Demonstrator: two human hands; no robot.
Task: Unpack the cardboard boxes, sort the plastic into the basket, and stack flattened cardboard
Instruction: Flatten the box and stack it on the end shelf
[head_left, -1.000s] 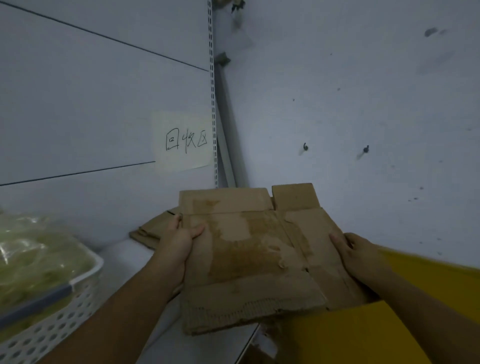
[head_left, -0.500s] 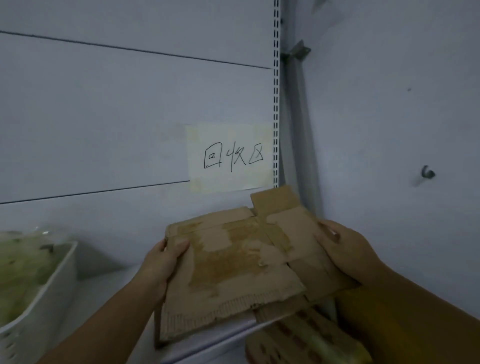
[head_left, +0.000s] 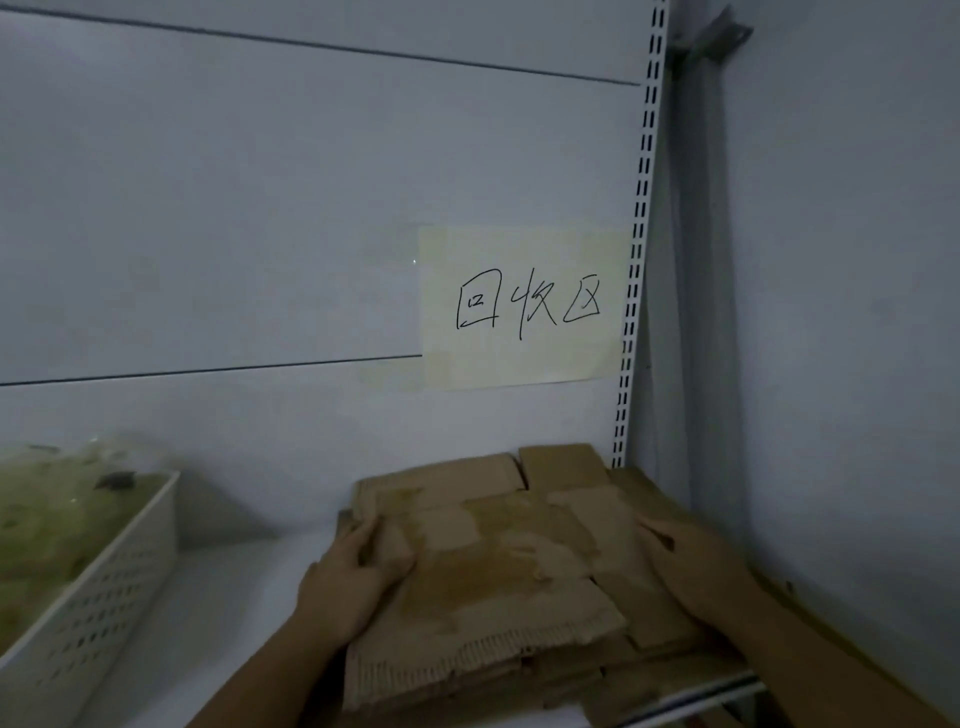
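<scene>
Several flattened cardboard sheets (head_left: 498, 582) lie stacked on the white shelf (head_left: 234, 597), in the corner under the handwritten label (head_left: 524, 306). The top sheet is clasped at its edges by the left hand (head_left: 348, 582) and right hand (head_left: 691, 566). If released unevenly, the overhanging front could be tipped off the shelf; the basket (head_left: 104, 582) stands well apart.
</scene>
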